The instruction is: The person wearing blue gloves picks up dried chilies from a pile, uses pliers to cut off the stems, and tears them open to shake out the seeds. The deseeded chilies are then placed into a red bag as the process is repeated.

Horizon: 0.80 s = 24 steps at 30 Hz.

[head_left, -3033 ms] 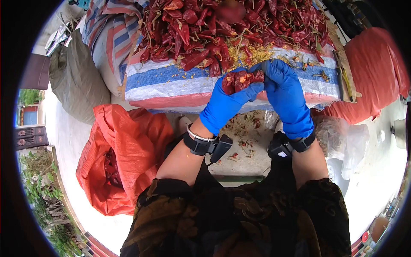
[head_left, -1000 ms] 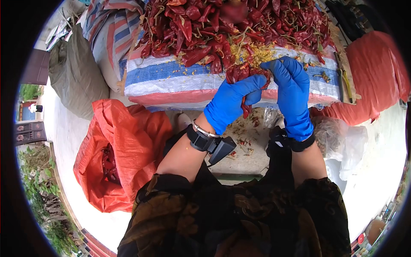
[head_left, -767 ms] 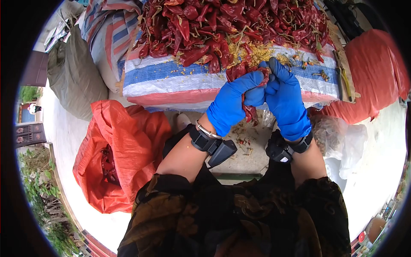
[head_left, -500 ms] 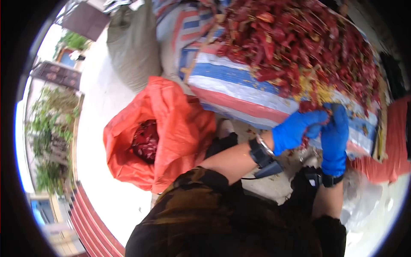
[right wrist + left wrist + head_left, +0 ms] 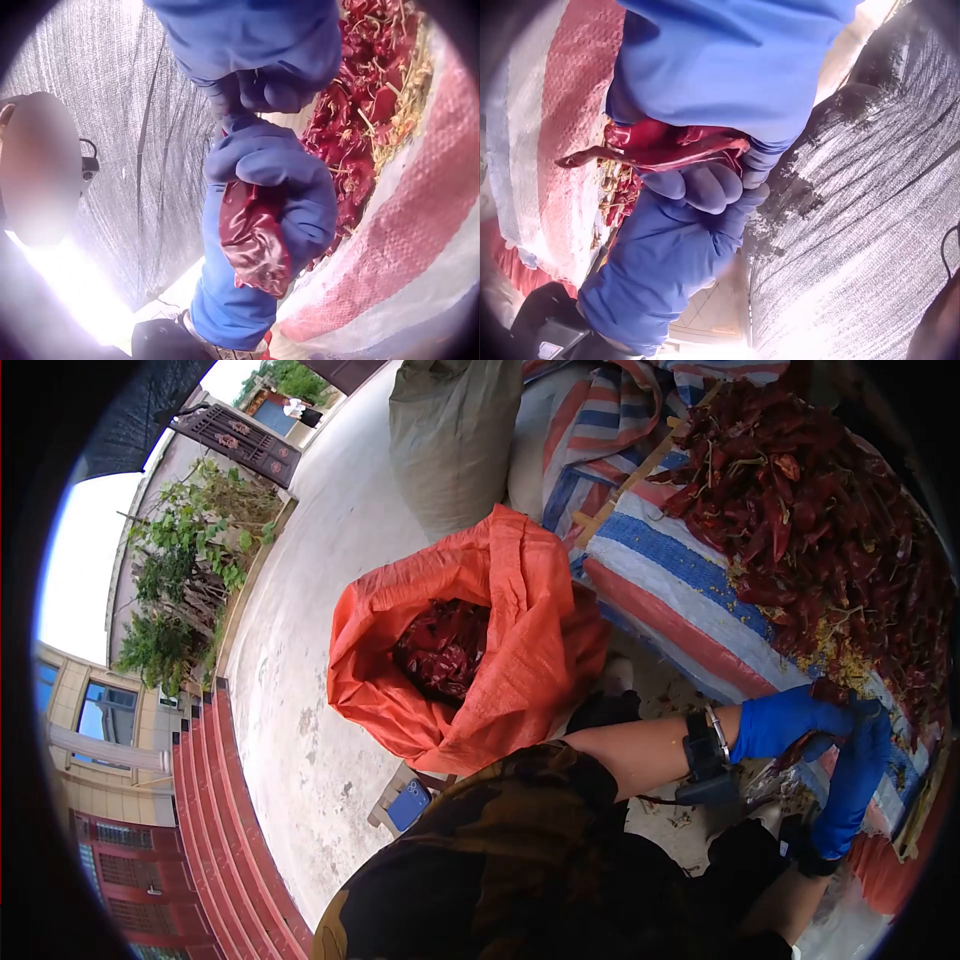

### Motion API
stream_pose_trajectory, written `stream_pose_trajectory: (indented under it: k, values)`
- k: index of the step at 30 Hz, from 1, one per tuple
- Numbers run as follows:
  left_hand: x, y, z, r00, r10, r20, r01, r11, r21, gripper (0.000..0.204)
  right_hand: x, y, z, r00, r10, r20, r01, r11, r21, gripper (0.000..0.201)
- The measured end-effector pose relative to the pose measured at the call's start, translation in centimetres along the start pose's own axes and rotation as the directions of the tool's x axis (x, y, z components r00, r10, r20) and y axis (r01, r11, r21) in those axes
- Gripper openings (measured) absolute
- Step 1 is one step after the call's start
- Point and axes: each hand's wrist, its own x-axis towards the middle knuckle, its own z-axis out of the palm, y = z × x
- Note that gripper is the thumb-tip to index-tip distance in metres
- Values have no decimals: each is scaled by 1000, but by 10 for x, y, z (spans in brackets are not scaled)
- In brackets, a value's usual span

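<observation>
Dried red chili peppers [image 5: 679, 146] are gripped in my blue-gloved left hand [image 5: 795, 722]; one wrinkled pepper end [image 5: 255, 244] sticks out below its fingers in the right wrist view. My right hand [image 5: 855, 765], also gloved in blue, meets the left at the peppers. Its fingers are curled there and its fingertips pinch close against them, the exact pinch point mostly hidden. Both hands are over the near edge of a striped woven sheet [image 5: 690, 585]. Beyond them lies a large heap of dried chilies [image 5: 810, 510] with yellow seeds [image 5: 840, 650] scattered along its front.
To the left of my legs stands an open orange-red sack [image 5: 540, 630] with chilies [image 5: 445, 650] inside. A grey-green sack [image 5: 455, 445] is behind it. A blue phone [image 5: 408, 805] lies close to my side. Red steps [image 5: 225, 830] and a distant person [image 5: 298, 410] are farther off.
The head view has swung left, putting the orange-red sack mid-frame and both hands at right. The left hand has gathered more peppers since the oldest frame; the hands remain together.
</observation>
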Motion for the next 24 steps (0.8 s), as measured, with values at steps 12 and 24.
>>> stream_pose_trajectory:
  k: [12,24]
  values:
    - [-5,-8,14,996,-83,20,82,996,21,12,-6,13,-7,944,-329,37,327,913,-244,60]
    - [4,34,-83,762,558,-330,-48,557,829,49,24,-15,-63,891,-251,-377,-167,590,-790,56]
